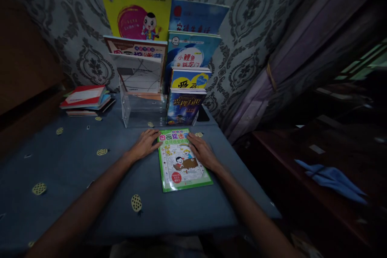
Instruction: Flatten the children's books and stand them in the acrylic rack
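A green-bordered children's picture book [184, 165] lies flat on the blue tablecloth, its cartoon cover facing up. At its upper left edge is my left hand [146, 144], palm down, with the fingers stretched out and the thumb apart; the fingertips touch the cover's edge. My right hand [202, 151] rests along the upper right edge, fingers extended over the cover. Just behind the book stands a clear acrylic book rack [143, 109]. Upright books fill its tiers, among them a yellow book [136, 12] and a dark blue book [184, 107] in front.
On the left of the table [75, 161] sits a small stack of books [86, 98] with a red one on top. Patterned wallpaper and a tied curtain [256, 84] are behind. Beyond the table's right edge, a blue cloth [332, 179] lies on a dark reddish surface.
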A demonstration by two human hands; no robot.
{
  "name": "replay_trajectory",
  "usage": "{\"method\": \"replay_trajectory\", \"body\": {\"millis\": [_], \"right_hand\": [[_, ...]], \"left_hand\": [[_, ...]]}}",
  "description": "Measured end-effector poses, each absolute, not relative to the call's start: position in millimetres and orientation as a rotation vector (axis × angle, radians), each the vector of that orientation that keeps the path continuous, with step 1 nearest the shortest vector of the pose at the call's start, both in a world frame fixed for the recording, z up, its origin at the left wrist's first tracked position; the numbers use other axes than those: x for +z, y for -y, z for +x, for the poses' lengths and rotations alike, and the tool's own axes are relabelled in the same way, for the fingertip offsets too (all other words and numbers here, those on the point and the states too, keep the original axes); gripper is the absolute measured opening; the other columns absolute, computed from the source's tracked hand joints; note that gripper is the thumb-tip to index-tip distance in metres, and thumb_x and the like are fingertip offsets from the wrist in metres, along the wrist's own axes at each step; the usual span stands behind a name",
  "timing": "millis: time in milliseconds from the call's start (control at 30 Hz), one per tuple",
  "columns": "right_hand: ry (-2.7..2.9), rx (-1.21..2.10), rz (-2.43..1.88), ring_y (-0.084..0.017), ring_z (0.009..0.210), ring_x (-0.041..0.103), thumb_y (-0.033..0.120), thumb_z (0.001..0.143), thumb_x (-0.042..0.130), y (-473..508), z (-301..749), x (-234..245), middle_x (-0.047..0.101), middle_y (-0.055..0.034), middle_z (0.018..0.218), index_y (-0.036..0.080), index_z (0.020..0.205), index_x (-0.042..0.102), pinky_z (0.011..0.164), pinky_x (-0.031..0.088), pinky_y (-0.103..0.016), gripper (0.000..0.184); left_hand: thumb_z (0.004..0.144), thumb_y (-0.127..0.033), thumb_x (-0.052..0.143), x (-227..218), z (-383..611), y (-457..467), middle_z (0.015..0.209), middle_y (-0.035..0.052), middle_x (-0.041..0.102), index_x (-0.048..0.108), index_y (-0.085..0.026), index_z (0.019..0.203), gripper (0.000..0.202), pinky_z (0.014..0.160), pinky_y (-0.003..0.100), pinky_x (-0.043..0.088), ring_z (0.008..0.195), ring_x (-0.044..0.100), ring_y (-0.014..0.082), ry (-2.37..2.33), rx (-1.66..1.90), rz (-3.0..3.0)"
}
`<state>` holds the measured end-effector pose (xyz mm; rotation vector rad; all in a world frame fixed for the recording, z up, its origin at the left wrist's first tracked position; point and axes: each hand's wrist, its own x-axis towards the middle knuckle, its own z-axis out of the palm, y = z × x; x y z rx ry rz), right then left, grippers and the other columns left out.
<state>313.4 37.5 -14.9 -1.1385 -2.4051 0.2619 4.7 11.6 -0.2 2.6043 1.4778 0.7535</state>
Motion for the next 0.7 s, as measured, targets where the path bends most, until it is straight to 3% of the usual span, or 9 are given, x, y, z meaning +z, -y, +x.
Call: {"method": "replay_trajectory", "body": {"millis": [300,700], "right_hand": [[2.413,0.244,-1.183,-0.024,0.14,0.044,0.034,0.101,0.035,-10,319,-13,0.049,-0.0108,0.15,0.021,0.143,0.051,0.116,0.037,-0.049,0.047],[2.438,0.144,-1.229,-0.025,0.138,0.048,0.028,0.1,0.037,32,326,-7,0.049,-0.013,0.149,0.019,0.144,0.049,0.113,0.041,-0.051,0.047]], "left_hand": [[0.098,-0.039,0.052,0,5,-11,0.132,0.0119,0.06,0.06,-0.017,0.129,0.04,0.104,0.045,0.043,0.12,0.053,0.0273,-1.513,0.719,2.628],[0.098,-0.041,0.051,2,6,-10,0.132,0.0116,0.061,0.061,-0.019,0.129,0.04,0.104,0.046,0.043,0.119,0.054,0.0278,-1.508,0.723,2.616]]}}
